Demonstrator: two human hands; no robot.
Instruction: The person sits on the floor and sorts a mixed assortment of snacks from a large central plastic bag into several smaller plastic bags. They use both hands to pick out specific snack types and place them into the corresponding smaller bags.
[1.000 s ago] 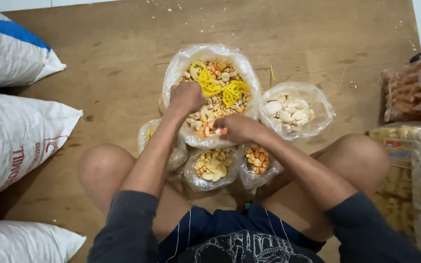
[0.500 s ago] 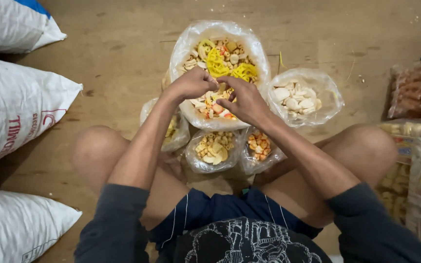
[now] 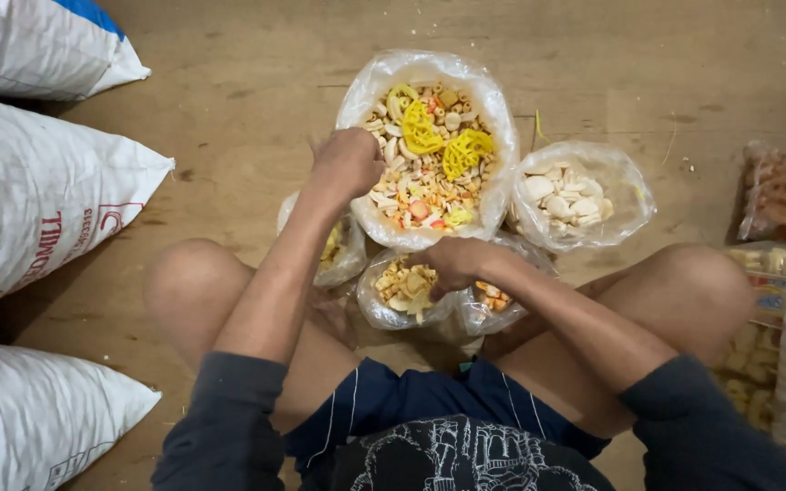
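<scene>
Left hand (image 3: 349,164) fisted at mixed-cracker bag (image 3: 493,109) rim; right hand (image 3: 452,264) pinching over small bag (image 3: 384,305), sorting pieces.

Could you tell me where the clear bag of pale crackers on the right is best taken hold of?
Probably by the rolled-down rim of the bag of pale crackers, from above on its right: the mouth stands open upward, and the big mixed-cracker bag crowds its left.

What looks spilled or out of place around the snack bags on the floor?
A few strays: a yellow cracker strand lies on the wooden floor right of the big mixed-snack bag, and small crumbs are scattered beyond the white-cracker bag. Nothing else stands out.
</scene>
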